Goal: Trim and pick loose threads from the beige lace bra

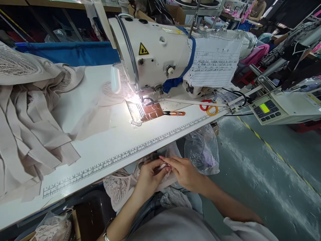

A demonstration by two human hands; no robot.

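Observation:
Below the table's front edge, over the lap, my left hand (pixel 149 175) and my right hand (pixel 187 173) come together. Each is closed in a pinch on a beige lace bra (pixel 119 188). Its lace cup hangs out to the left of my left wrist, and pale fabric shows under my fingers. The exact spot being pinched is largely covered by the fingertips. Beyond them stands a white sewing machine (pixel 157 57), its lamp lit at the needle. Orange thread snips (pixel 177 113) lie to the right of the needle area.
Beige fabric pieces (pixel 22 140) are heaped on the table's left. A ruler strip (pixel 120 156) follows the front edge. Red and orange handles (pixel 212 109) lie near the right end, by a control box (pixel 273 107). A clear plastic bag (pixel 202 150) hangs below the table.

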